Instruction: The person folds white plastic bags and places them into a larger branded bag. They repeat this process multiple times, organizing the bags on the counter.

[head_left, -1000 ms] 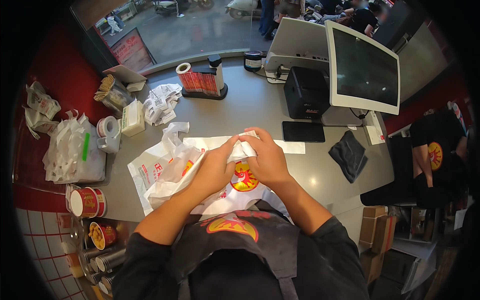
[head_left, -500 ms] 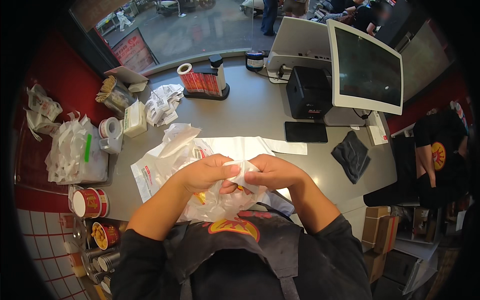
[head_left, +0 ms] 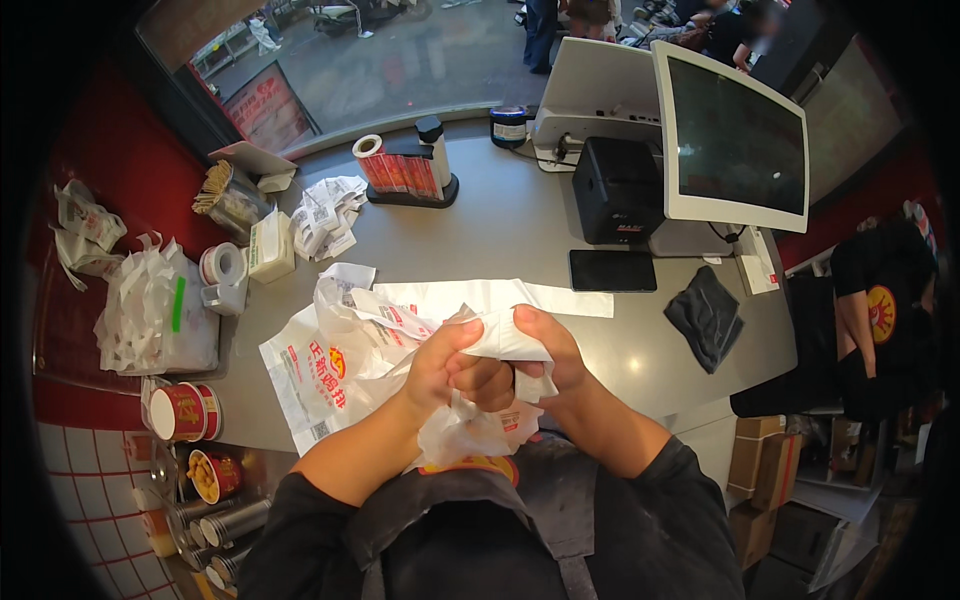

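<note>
Close in front of my apron, both hands clench the upper part of a thin white plastic bag [head_left: 465,432]. My left hand [head_left: 440,365] is closed on one side of it, the thumb pointing up and inward. Opposite, my right hand [head_left: 562,350] is closed on the other side, with its thumb along the top. Folded white film spans the gap between the thumbs, and crumpled film hangs below the knuckles. What the bag contains, if anything, is hidden. Beyond my left forearm, white printed wrapping [head_left: 300,375] with red lettering spreads over the counter [head_left: 480,225].
Left: a bin of plastic bags [head_left: 160,320], tape rolls [head_left: 222,265], skewers [head_left: 235,200], crumpled receipts [head_left: 328,215], paper buckets [head_left: 183,412] and a food cup [head_left: 212,475]. Back: a label dispenser [head_left: 410,178]. Right: a black printer [head_left: 615,190], monitor [head_left: 735,140], phone [head_left: 612,271], dark cloth [head_left: 705,318] and a person [head_left: 870,300].
My hands have turned thumbs-up and gripped more film, drawing the plastic bag in towards my apron. More of the red-printed wrapping on the counter now shows.
</note>
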Available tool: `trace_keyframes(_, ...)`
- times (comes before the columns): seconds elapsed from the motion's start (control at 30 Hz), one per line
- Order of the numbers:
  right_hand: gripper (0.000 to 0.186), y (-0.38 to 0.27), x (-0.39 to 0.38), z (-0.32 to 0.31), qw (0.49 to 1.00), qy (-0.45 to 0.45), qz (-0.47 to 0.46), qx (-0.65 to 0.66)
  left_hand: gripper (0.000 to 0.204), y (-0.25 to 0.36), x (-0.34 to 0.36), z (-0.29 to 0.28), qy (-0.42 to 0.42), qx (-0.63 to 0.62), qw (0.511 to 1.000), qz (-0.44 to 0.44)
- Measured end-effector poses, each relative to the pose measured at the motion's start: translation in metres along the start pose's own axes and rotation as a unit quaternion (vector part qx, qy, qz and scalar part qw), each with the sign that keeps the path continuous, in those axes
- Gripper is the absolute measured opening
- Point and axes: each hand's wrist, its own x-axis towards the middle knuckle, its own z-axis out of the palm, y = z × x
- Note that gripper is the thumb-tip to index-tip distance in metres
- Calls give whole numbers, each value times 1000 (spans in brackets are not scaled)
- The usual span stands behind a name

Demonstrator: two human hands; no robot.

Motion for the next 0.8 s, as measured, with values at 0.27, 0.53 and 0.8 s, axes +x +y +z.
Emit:
trace_keyframes(0.27,33,-2,-5,15,998,47,-1,34,47,-1,-1,10,-9,5,1000,23)
trace_keyframes(0.53,55,-21,-2,16,995,-95,-26,30,45,35,-1,16,-76,33,985,154)
trace_keyframes(0.8,27,-36,-9,-17,991,8,-77,-113,39,79,-35,27,-36,228,950,209)
